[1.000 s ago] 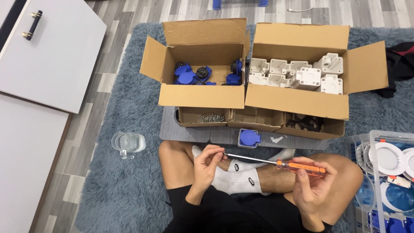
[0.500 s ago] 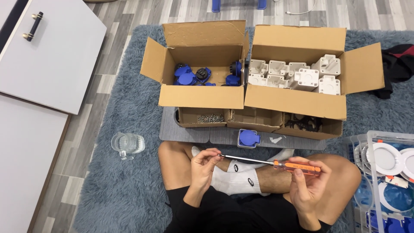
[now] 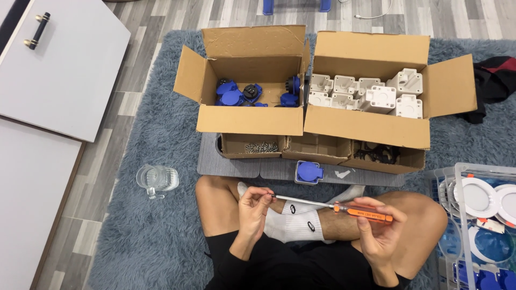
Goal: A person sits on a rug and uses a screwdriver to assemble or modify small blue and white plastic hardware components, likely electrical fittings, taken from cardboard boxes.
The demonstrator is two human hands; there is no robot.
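Sitting cross-legged on a grey-blue shaggy rug (image 3: 161,236), the person holds a screwdriver (image 3: 344,208) across the lap. Right hand (image 3: 379,236) is wrapped around the orange handle; left hand (image 3: 253,207) is pinched at the metal tip, fingers closed on something too small to make out. The shaft lies nearly level above the white socks (image 3: 293,225).

Beyond the screwdriver, on a grey mat (image 3: 236,166): a blue socket cover (image 3: 309,172), then a low divided box, its left compartment holding screws (image 3: 262,146). Behind that stand two open cardboard boxes side by side, touching: the one beyond the left hand (image 3: 250,119) holds blue and black parts, the one beyond the right hand (image 3: 371,129) holds white plastic housings. A clear glass jug (image 3: 156,179) sits on the rug on the left hand's side of the screwdriver. A clear bin (image 3: 457,225) of round white lamps stands on its right-hand side.
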